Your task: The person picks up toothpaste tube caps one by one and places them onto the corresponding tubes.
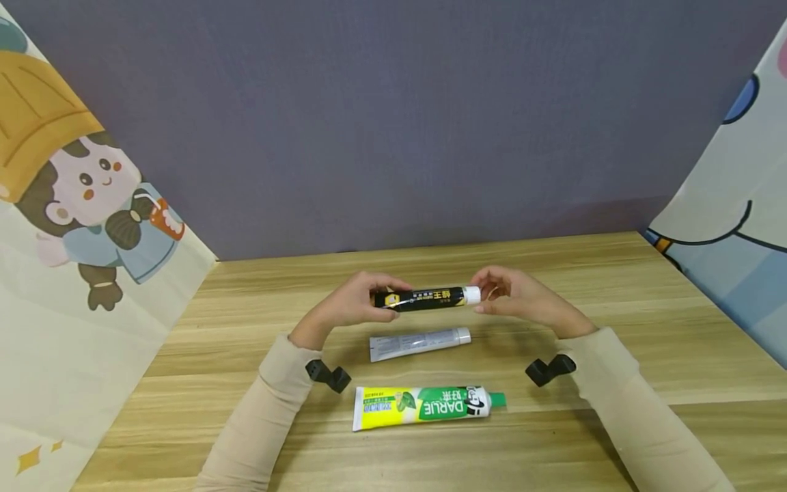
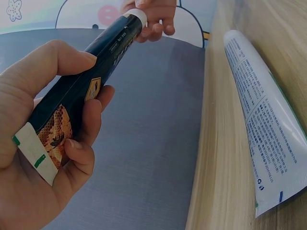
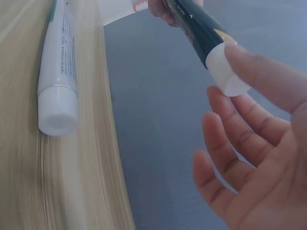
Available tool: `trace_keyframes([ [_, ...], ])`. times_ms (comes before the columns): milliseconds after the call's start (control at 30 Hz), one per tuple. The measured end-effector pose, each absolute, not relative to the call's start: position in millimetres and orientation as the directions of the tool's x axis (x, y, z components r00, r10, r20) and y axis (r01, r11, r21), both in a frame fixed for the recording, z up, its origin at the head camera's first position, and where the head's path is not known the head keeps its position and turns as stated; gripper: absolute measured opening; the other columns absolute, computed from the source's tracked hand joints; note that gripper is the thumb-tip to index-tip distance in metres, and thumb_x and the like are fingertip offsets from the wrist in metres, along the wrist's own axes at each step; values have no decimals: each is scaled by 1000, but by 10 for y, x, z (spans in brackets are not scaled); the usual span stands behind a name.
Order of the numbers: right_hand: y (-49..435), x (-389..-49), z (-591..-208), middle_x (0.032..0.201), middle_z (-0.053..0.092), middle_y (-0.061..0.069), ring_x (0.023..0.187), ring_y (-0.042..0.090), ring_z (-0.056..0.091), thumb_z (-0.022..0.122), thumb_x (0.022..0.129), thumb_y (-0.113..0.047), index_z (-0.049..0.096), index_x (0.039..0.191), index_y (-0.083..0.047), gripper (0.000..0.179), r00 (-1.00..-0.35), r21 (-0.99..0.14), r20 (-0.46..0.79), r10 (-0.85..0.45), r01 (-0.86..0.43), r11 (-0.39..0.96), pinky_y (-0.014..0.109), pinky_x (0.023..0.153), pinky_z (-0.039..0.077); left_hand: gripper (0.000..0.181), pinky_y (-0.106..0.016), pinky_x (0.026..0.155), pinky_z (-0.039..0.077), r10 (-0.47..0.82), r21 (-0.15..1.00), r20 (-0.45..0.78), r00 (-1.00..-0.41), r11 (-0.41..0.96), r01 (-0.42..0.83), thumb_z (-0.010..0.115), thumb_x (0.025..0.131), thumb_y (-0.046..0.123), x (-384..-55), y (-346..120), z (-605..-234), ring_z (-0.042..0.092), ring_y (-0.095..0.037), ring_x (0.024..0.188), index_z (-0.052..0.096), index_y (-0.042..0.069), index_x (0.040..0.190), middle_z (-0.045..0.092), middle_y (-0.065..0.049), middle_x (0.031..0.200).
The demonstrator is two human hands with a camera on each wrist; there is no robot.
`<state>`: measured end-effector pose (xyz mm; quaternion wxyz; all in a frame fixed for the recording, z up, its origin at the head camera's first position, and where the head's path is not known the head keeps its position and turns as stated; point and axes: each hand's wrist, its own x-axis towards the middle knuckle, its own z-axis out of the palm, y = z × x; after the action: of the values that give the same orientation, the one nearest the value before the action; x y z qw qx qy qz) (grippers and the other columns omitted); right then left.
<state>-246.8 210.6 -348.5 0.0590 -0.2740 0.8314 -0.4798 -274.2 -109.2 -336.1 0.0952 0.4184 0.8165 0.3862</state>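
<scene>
A black toothpaste tube [image 1: 424,299] with a white cap [image 1: 471,295] is held up off the table, lying roughly level. My left hand [image 1: 353,301] grips its flat crimped end, thumb on one side and fingers curled round the other. At the opposite end, my right hand [image 1: 516,297] has its thumb and fingertips about the cap; in the right wrist view the thumb [image 3: 259,72] lies against the cap's side. Nearer to me, a white-grey tube [image 1: 420,344] with a white cap lies on the table, printed side showing.
A yellow and green Darlie toothpaste tube [image 1: 424,408] with a green cap lies closest to me on the wooden table [image 1: 246,383]. A grey-blue panel [image 1: 393,137] stands along the back edge, with cartoon-printed sheets [image 1: 37,273] at the sides.
</scene>
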Motion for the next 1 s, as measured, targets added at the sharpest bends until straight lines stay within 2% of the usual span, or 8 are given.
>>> trace_keyframes([
  [333, 2094, -2460, -3488, 89, 60, 7, 81, 21, 57, 73, 82, -13, 62, 99, -6, 22, -857, -820, 169, -487, -396, 413, 32, 71, 48, 44, -24, 57, 40, 757, 710, 170, -631, 350, 611, 71, 80, 9, -2733, -1100, -3352, 45, -13, 66, 63, 10, 123, 65, -5, 108],
  [700, 2088, -2459, -3461, 86, 64, 5, 78, 19, 58, 62, 91, -18, 65, 95, -6, 13, -854, -819, 132, -503, -380, 430, 29, 69, 48, 44, -24, 56, 40, 751, 710, 176, -636, 351, 611, 71, 80, 9, -2731, -1106, -3343, 45, -13, 66, 63, 10, 123, 65, -5, 108],
  [833, 2091, -2459, -3460, 87, 66, 5, 81, 16, 61, 57, 94, -17, 65, 94, -2, 17, -840, -841, 119, -530, -369, 395, 32, 77, 49, 44, -24, 56, 41, 752, 705, 180, -633, 351, 617, 71, 80, 9, -2732, -1108, -3345, 46, -12, 66, 63, 10, 123, 65, -5, 108],
  [1000, 2092, -2450, -3458, 88, 68, 9, 88, 20, 61, 51, 98, -20, 65, 90, -1, 25, -835, -842, 104, -540, -363, 399, 39, 87, 45, 44, -24, 56, 40, 758, 701, 187, -625, 342, 625, 71, 80, 10, -2736, -1105, -3351, 45, -11, 65, 63, 11, 123, 65, -4, 109],
])
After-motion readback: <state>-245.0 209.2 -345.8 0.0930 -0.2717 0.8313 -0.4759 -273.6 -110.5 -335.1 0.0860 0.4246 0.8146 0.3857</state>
